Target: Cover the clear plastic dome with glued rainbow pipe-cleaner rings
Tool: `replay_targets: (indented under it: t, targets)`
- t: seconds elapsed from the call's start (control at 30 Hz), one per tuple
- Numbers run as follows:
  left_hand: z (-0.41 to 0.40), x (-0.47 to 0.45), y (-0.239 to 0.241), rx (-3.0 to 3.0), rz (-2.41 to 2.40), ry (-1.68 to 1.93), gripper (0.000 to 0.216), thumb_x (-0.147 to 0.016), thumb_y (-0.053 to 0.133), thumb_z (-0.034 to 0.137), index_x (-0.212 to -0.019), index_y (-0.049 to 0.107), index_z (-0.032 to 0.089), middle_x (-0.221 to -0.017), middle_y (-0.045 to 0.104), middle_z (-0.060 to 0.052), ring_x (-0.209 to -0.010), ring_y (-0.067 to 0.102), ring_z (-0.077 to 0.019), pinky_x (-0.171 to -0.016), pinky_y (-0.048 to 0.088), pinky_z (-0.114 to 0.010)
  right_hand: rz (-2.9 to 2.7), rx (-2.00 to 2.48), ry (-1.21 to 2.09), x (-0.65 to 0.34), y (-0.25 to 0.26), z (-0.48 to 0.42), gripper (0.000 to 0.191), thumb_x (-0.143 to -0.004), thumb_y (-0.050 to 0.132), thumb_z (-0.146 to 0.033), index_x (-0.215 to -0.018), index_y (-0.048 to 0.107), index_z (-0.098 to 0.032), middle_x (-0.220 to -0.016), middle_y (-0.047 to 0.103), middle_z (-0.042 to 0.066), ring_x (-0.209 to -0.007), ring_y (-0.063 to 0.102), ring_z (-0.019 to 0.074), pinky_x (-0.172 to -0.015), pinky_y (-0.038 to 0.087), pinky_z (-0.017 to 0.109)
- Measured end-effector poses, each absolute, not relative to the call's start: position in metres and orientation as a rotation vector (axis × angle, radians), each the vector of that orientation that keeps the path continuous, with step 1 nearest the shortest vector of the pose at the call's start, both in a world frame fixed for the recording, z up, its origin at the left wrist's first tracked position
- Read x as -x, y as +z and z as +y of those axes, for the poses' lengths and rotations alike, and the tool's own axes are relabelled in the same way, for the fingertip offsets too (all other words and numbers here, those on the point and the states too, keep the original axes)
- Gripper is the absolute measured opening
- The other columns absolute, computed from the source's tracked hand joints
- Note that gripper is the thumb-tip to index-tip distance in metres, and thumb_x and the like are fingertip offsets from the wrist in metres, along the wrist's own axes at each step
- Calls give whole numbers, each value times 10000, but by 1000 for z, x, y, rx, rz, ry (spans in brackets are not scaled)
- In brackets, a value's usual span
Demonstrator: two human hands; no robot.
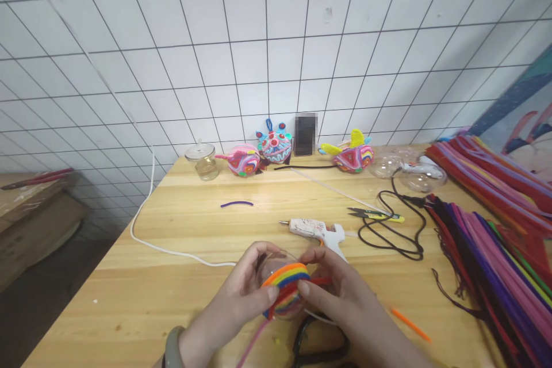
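Between my two hands is a clear plastic ball [276, 263] with rainbow bands of pipe cleaner [293, 273] across its front. My left hand [248, 287] grips the ball's left side, its thumb pressing on the red strip. From the right, my right hand [338, 287] holds the same ball, thumb on the red pipe cleaner [319, 281] that sticks out past the ball. A pink pipe cleaner [252, 342] trails below. Just beyond the hands lies a white hot glue gun [314, 231]. The underside of the ball is partly hidden by my fingers.
Bundles of coloured pipe cleaners [495, 264] fill the right side. Yellow-handled thread snips [379, 214] and a tangled black cord [390, 247] lie nearby. Decorated balls [275, 146], a lidded glass cup [207, 167], a phone [305, 135] and clear balls [386, 165] line the back.
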State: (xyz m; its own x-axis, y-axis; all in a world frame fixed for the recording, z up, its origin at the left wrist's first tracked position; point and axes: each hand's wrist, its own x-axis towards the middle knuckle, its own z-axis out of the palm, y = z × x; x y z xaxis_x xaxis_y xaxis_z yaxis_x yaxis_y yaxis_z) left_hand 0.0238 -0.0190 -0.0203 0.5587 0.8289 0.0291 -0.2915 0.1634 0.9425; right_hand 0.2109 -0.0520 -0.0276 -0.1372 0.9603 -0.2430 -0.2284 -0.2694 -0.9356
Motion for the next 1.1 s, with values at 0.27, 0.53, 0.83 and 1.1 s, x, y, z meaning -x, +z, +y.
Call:
replay_targets:
  t: [0.27, 0.53, 0.83, 1.1]
  targets:
    - [-19, -27, -17, -1138, 634, 871, 463, -737, 770, 454, -1079, 579, 209, -1114, 611, -92, -1066, 572, -261, -912, 440, -388, -946, 1106, 1632, -210, -21, -53, 424, -734, 798, -471, -962, 531, -231, -687, 735, -27, -640, 747, 185, -604, 548, 259]
    - [-19, -26, -15, -1153, 611, 839, 444, -782, 728, 455, -1107, 566, 200, -1131, 608, -97, -1085, 565, -257, -924, 436, -393, -953, 1176, 1600, -211, -24, -52, 463, -716, 800, -506, -969, 530, -228, -672, 740, -18, -620, 728, 190, -597, 531, 272]
    - [-19, -24, -16, -1138, 604, 819, 495, -783, 711, 502, -1144, 568, 195, -1144, 618, -100, -1087, 562, -265, -924, 425, -400, -905, 1133, 1661, -210, -16, -52, 452, -711, 796, -515, -950, 526, -241, -664, 743, -14, -652, 736, 214, -627, 530, 298]
    - [-19, -27, -17, -1101, 548, 822, 525, -721, 802, 394, -1139, 538, 218, -1172, 602, -95, -1086, 582, -252, -895, 444, -373, -940, 1151, 1641, -214, -20, -50, 417, -733, 783, -507, -937, 549, -230, -604, 685, -42, -633, 708, 188, -640, 525, 291]
